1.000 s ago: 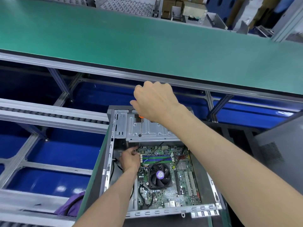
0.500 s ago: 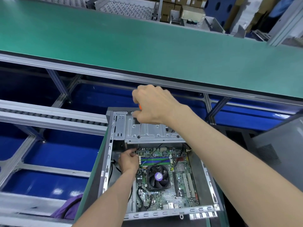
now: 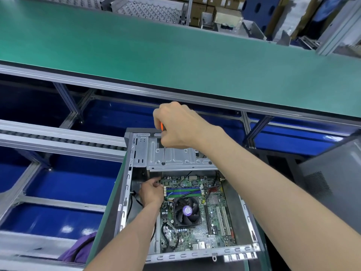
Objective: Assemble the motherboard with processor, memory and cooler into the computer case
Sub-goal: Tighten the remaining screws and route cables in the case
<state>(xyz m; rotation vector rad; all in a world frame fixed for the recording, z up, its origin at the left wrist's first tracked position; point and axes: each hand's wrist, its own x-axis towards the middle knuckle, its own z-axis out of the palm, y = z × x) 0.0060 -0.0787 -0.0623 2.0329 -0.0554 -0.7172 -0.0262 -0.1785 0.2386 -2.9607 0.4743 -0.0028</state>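
An open grey computer case (image 3: 237,209) lies below me with the green motherboard (image 3: 197,234) inside. The black cooler fan (image 3: 187,211) sits mid-board, and blue and green memory slots (image 3: 182,191) lie above it. My right hand (image 3: 178,126) grips the orange handle of a screwdriver (image 3: 162,153) above the metal drive bay (image 3: 176,156); its thin shaft runs down through the bay to the board's top left corner. My left hand (image 3: 152,192) is inside the case at that corner, fingertips pinched at the screwdriver tip; what they hold is hidden.
A green conveyor belt (image 3: 175,47) runs across the far side on an aluminium frame. Roller rails (image 3: 58,137) and blue bins lie to the left. A grey side panel (image 3: 332,178) stands at the right. Purple cloth (image 3: 78,249) shows bottom left.
My right hand dropped slightly, then held steady over the drive bay. My left hand stayed at the board's top left corner. The view shifted a little.
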